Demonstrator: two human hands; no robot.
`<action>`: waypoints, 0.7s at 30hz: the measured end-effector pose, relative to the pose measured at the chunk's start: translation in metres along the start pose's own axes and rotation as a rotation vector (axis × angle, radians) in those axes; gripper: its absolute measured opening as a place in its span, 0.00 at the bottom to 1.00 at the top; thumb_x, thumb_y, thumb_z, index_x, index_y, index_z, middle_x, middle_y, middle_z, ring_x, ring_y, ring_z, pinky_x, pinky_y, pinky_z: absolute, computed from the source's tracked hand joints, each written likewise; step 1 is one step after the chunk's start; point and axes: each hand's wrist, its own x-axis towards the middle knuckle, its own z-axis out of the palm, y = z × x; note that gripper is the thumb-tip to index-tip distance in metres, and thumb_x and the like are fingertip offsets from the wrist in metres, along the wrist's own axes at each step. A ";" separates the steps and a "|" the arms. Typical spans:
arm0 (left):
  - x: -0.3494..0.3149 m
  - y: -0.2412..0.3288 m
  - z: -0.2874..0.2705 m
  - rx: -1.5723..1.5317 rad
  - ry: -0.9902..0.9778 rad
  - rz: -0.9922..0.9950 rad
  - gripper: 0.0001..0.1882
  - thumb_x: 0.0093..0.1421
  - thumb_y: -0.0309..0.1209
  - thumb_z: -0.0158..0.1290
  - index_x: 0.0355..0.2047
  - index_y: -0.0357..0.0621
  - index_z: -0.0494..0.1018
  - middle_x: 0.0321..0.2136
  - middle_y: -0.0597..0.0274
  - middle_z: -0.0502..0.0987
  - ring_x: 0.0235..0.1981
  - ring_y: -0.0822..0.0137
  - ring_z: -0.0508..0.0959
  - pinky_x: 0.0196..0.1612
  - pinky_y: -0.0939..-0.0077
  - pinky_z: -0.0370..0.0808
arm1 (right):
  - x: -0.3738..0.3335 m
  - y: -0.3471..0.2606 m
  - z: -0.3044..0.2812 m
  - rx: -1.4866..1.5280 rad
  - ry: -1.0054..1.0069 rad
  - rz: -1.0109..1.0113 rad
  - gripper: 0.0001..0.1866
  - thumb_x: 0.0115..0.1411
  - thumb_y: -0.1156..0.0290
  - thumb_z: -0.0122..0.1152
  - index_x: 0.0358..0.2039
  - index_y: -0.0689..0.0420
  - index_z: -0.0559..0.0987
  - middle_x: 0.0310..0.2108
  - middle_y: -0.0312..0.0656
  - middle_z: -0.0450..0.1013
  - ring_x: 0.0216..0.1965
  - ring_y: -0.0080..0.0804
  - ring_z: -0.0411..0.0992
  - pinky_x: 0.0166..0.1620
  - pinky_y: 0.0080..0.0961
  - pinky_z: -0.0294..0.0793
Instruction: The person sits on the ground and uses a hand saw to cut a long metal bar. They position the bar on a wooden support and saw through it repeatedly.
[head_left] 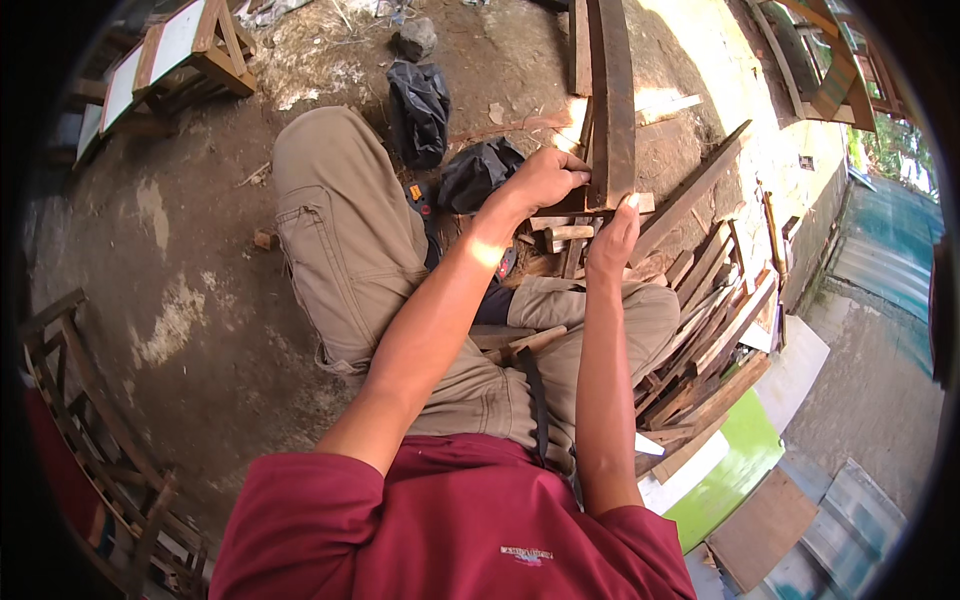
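A long dark wooden beam (612, 110) reaches away from me, its near end between my hands. My left hand (543, 183) is closed at the beam's left edge, thumb and fingers pressed against it. From the right, my right hand (613, 240) grips the near end, its thumb up at the corner and its other fingers mostly hidden below. Under that end lies a crosswise piece of wood (645, 203), partly covered by the beam and my hands. Just below my left hand is a short light wooden handle (569, 232); its other end is hidden.
Wood offcuts (715, 310) are heaped at my right, beside a green board (735, 465). Black plastic bags (418, 112) and a grey stone (416, 38) lie ahead. Wooden frames stand at far left (205, 60) and lower left (105, 410). Another plank (690, 190) slants right of the beam.
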 end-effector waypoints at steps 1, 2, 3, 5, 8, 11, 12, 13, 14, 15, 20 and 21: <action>-0.002 0.000 -0.004 -0.051 0.000 -0.011 0.14 0.62 0.31 0.60 0.44 0.34 0.82 0.39 0.57 0.84 0.42 0.73 0.79 0.49 0.74 0.72 | 0.000 0.000 0.002 0.018 0.013 0.026 0.31 0.75 0.53 0.39 0.64 0.70 0.64 0.58 0.55 0.66 0.59 0.42 0.64 0.63 0.34 0.60; -0.005 0.000 -0.009 -0.102 0.000 -0.023 0.14 0.62 0.31 0.60 0.44 0.35 0.83 0.39 0.59 0.84 0.41 0.73 0.78 0.48 0.75 0.72 | 0.000 0.000 0.003 0.036 0.027 0.052 0.32 0.75 0.53 0.39 0.65 0.70 0.63 0.60 0.55 0.65 0.61 0.42 0.63 0.64 0.34 0.59; -0.007 -0.001 -0.014 -0.153 0.000 -0.036 0.13 0.62 0.31 0.60 0.44 0.36 0.83 0.38 0.60 0.84 0.40 0.74 0.78 0.48 0.76 0.71 | 0.001 0.001 0.005 0.055 0.041 0.079 0.32 0.75 0.53 0.39 0.66 0.69 0.62 0.62 0.55 0.64 0.62 0.42 0.63 0.64 0.34 0.59; 0.001 0.003 -0.032 -0.275 -0.082 0.071 0.11 0.63 0.31 0.59 0.43 0.41 0.83 0.34 0.67 0.82 0.34 0.76 0.75 0.40 0.79 0.69 | 0.025 0.033 -0.012 0.039 0.079 0.048 0.32 0.75 0.53 0.39 0.65 0.69 0.63 0.62 0.54 0.64 0.62 0.42 0.63 0.65 0.34 0.58; -0.004 0.012 -0.043 -0.138 0.105 -0.018 0.12 0.64 0.32 0.58 0.43 0.39 0.83 0.35 0.65 0.82 0.35 0.76 0.76 0.41 0.78 0.71 | 0.028 0.020 -0.015 0.143 0.080 0.098 0.32 0.75 0.53 0.40 0.65 0.69 0.64 0.62 0.53 0.65 0.62 0.41 0.63 0.65 0.32 0.58; 0.006 -0.016 -0.027 -0.026 0.263 -0.033 0.13 0.64 0.33 0.57 0.43 0.36 0.82 0.36 0.60 0.83 0.37 0.72 0.78 0.44 0.74 0.73 | 0.029 0.015 -0.015 0.130 0.098 0.079 0.30 0.75 0.53 0.40 0.60 0.69 0.69 0.57 0.51 0.68 0.59 0.38 0.64 0.63 0.30 0.59; 0.009 -0.024 -0.018 0.049 0.289 -0.020 0.14 0.63 0.33 0.58 0.43 0.35 0.82 0.37 0.57 0.84 0.38 0.70 0.79 0.45 0.73 0.73 | 0.028 0.011 -0.010 0.102 0.099 0.065 0.29 0.76 0.53 0.40 0.59 0.69 0.69 0.56 0.51 0.69 0.57 0.37 0.65 0.63 0.30 0.60; 0.013 -0.032 -0.008 0.124 0.311 -0.006 0.15 0.63 0.33 0.58 0.43 0.34 0.82 0.38 0.55 0.84 0.40 0.69 0.80 0.47 0.71 0.73 | 0.026 0.008 -0.008 0.074 0.104 0.050 0.29 0.76 0.53 0.40 0.58 0.69 0.70 0.54 0.50 0.69 0.56 0.36 0.66 0.62 0.29 0.61; 0.011 -0.029 0.003 0.177 0.287 0.030 0.17 0.62 0.35 0.58 0.45 0.34 0.81 0.39 0.50 0.84 0.42 0.65 0.81 0.49 0.69 0.74 | 0.026 0.014 -0.011 0.115 0.103 0.040 0.28 0.76 0.54 0.40 0.57 0.69 0.71 0.52 0.49 0.70 0.54 0.36 0.66 0.61 0.29 0.61; 0.009 -0.025 0.013 0.229 0.280 -0.009 0.18 0.63 0.37 0.57 0.46 0.36 0.81 0.40 0.50 0.84 0.43 0.65 0.81 0.49 0.69 0.73 | 0.028 0.020 -0.012 0.157 0.101 0.029 0.28 0.76 0.54 0.40 0.56 0.69 0.71 0.51 0.48 0.70 0.52 0.35 0.66 0.59 0.29 0.62; 0.007 -0.021 0.017 0.103 0.308 0.014 0.23 0.67 0.44 0.53 0.51 0.36 0.78 0.45 0.50 0.82 0.49 0.63 0.80 0.54 0.68 0.71 | 0.022 0.007 -0.001 0.252 0.091 0.002 0.26 0.76 0.55 0.39 0.53 0.68 0.72 0.45 0.45 0.71 0.47 0.32 0.66 0.55 0.28 0.65; 0.007 -0.017 0.020 0.081 0.329 0.045 0.25 0.68 0.46 0.52 0.52 0.35 0.77 0.47 0.50 0.82 0.50 0.62 0.79 0.55 0.68 0.71 | 0.023 0.008 0.002 0.262 0.105 -0.027 0.26 0.76 0.55 0.38 0.52 0.68 0.72 0.44 0.45 0.71 0.46 0.32 0.66 0.55 0.28 0.65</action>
